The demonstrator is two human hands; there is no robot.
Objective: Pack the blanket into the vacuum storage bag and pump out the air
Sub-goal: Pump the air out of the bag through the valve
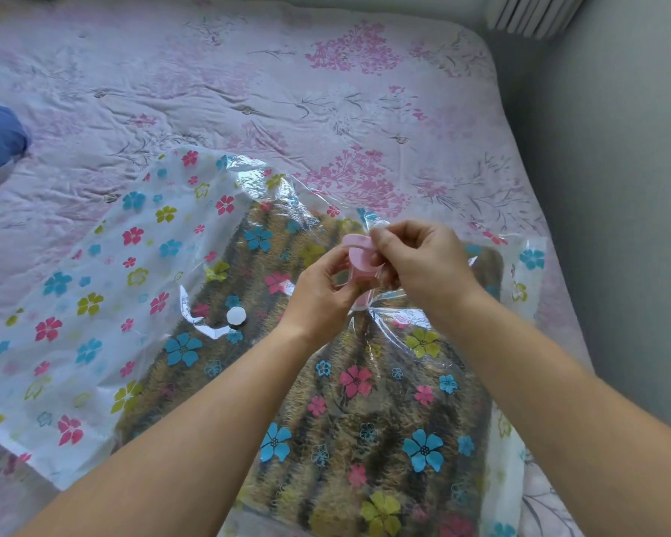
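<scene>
On bag (94, 304), L hand (322, 296), R hand (419, 265) pinch valve (359, 261).

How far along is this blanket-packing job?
Done: the brown striped fuzzy blanket lies inside the clear flower-printed plastic bag. In hand: the left hand and right hand both pinch a small pink plastic clip with gathered bag film. Left: the bag looks loose and wrinkled, so air seems not yet pumped out; the round white valve sits untouched, and no pump shows.
</scene>
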